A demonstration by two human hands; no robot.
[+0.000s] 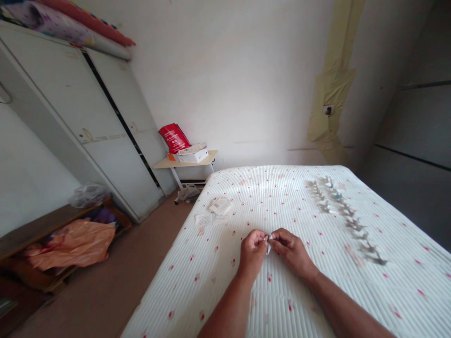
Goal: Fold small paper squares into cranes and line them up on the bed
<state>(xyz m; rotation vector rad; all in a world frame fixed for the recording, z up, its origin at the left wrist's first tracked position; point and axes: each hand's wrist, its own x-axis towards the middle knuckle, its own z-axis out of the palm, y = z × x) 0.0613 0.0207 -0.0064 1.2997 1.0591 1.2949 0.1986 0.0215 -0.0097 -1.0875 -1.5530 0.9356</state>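
Pinching a small white folded paper scrap [269,241], fingertips clamped from both sides to steady it, left hand [252,246] and right hand [291,249] hover over the red-dotted white quilted bedspread [211,281] at 6 o'clock.

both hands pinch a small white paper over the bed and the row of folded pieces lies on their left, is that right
Wrong side. The head view shows the row of folded pieces on the right of the hands. The left hand and right hand do pinch the small white paper over the bed.
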